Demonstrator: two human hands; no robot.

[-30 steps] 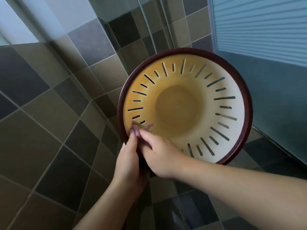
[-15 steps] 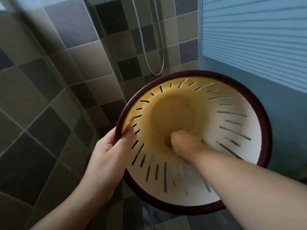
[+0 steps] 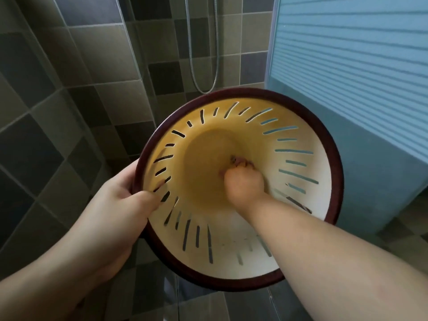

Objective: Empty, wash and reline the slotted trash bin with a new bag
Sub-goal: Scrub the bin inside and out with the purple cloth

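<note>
Currently, the slotted bin (image 3: 240, 188) is held tilted above the tiled floor (image 3: 41, 158), its rim gripped by the left hand (image 3: 122, 205), while the right hand (image 3: 243, 181), curled round something small and unclear, is pressed against its bottom.

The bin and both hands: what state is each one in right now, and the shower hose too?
Slotted bin: held up tilted, mouth toward the camera, no bag inside.
Left hand: grips the bin's dark rim, thumb inside.
Right hand: deep inside, fingers curled at the bin's bottom; whether it holds anything cannot be told.
Shower hose: hangs in a loop against the tiled wall.
</note>
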